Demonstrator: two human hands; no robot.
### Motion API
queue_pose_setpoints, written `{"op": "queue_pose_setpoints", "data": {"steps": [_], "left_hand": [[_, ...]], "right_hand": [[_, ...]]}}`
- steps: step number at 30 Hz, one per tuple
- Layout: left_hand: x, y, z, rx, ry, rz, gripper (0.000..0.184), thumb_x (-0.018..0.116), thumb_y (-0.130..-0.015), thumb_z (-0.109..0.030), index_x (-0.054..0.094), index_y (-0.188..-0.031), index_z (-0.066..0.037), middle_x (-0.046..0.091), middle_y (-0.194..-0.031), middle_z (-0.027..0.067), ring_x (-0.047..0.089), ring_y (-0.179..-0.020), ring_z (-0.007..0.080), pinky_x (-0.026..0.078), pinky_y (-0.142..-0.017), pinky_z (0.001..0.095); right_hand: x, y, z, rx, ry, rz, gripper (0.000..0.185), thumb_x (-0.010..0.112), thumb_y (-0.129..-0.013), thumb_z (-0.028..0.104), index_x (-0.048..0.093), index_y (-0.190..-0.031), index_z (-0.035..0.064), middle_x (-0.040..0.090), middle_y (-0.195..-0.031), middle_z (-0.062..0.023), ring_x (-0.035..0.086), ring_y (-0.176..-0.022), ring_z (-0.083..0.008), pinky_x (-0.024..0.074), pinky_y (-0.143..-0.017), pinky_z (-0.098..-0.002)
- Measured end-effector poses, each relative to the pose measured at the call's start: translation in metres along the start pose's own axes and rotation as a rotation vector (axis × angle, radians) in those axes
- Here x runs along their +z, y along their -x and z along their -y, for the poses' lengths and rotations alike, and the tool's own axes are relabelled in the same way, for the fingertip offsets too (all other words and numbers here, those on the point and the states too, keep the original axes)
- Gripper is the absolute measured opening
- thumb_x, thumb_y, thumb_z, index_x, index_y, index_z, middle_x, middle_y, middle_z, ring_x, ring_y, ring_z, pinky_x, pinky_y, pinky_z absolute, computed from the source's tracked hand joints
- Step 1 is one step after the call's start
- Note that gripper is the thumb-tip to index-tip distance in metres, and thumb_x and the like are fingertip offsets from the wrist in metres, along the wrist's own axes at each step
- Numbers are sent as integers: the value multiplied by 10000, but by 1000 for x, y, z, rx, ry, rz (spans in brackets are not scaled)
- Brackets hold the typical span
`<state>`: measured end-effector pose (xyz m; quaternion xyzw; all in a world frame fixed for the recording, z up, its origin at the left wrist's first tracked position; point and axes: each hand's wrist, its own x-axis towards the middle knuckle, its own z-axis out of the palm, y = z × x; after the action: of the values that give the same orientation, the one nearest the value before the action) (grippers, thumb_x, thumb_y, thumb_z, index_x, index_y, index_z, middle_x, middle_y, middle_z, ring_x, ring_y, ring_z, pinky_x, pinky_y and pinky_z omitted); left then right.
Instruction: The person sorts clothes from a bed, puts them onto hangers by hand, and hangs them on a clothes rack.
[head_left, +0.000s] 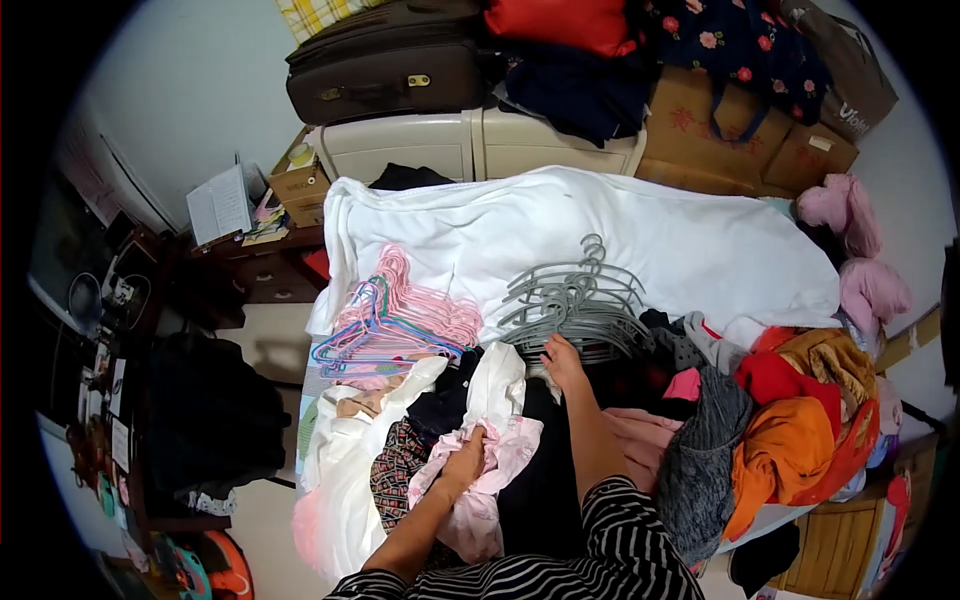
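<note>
My left hand (465,462) is closed on a pale pink garment with a small print (512,440), which lies bunched over the clothes in front of me. A white garment (497,385) stretches up from it towards the hangers. My right hand (564,362) is at the lower edge of a pile of grey hangers (580,312), with its fingers partly spread; whether they touch a hanger is hard to make out. Left of these lies a stack of pink hangers (425,305) with a few blue hangers (375,330) on top.
A white blanket (690,240) covers the bed's far side. Clothes pile up on the right, among them an orange garment (785,450) and a grey garment (712,450). White clothing (345,480) lies at left. Behind stand a dark suitcase (390,75) and cardboard boxes (710,130).
</note>
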<state>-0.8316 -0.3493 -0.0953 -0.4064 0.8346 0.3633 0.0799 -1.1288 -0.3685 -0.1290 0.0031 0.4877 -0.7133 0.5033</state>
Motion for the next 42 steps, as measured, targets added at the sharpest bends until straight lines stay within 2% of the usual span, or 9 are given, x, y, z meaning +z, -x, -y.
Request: {"op": "queue_pose_setpoints", "data": {"steps": [8,14,20,25,30,32,34,38,42], "left_hand": [[-7,8,-3,49,90,-8,312,429,-898,-111,339,-1190,-172,613,-891,293,610,-828,473,464,-702,544],[-8,21,4,274,274,-296,230,462,-931,-205,467,-1159,-175,629,-861,248,603,-823,460,463,-684,534],[-37,58,-1,300,815,-545,222,539,-921,-192,608,-1021,-6,506,-690,-36,425,-608,66,357,-527,256],[-102,125,-9,329,977,-424,200,603,-897,-227,623,-840,-37,509,-673,-73,406,-589,24,335,-517,206],[-160,203,-2,341,1057,-313,162,634,-880,-175,651,-946,-28,628,-800,-27,538,-674,24,434,-605,184],[-178,229,5,394,974,-281,151,632,-880,-168,651,-934,-28,620,-802,-33,536,-687,28,431,-620,188],[-194,257,2,396,916,-305,153,634,-875,-167,651,-924,-24,607,-812,-36,527,-715,34,429,-646,198],[-215,300,-2,429,787,-266,172,639,-857,-160,645,-931,-5,599,-823,-31,508,-745,42,427,-683,211],[-231,336,-12,435,698,-254,145,665,-840,-152,640,-900,-22,601,-797,-45,507,-707,18,421,-645,184]], "right_hand": [[13,51,-3,-149,-35,38,463,477,-940,103,357,-1375,3,393,-1403,-105,337,-1327,-205,246,-1077,-388],[26,128,12,-303,-56,152,421,497,-920,69,430,-1323,-32,443,-1352,-88,403,-1274,-198,306,-1049,-310],[35,202,17,-722,138,103,333,527,-874,-13,536,-1203,-65,520,-1164,-58,509,-1093,-158,354,-974,-263],[60,279,9,-662,3,189,358,554,-846,-31,544,-1204,-40,557,-981,-11,510,-893,-75,387,-835,-190],[62,310,-37,-686,860,99,175,624,-808,43,648,-981,39,505,-749,16,447,-657,-54,361,-581,-204],[67,323,-40,-674,1083,60,114,621,-788,49,662,-895,55,492,-740,-42,475,-673,-123,390,-611,-256],[79,339,-37,-1194,1378,-5,111,633,-756,75,673,-859,86,556,-850,-106,530,-842,-296,416,-731,-383],[125,370,-8,-1465,1295,126,37,640,-766,74,612,-773,51,521,-863,-104,518,-871,-312,401,-713,-403],[156,396,-3,-1066,1108,457,93,539,-862,96,529,-894,9,518,-882,-156,554,-790,-358,444,-676,-383]]}}
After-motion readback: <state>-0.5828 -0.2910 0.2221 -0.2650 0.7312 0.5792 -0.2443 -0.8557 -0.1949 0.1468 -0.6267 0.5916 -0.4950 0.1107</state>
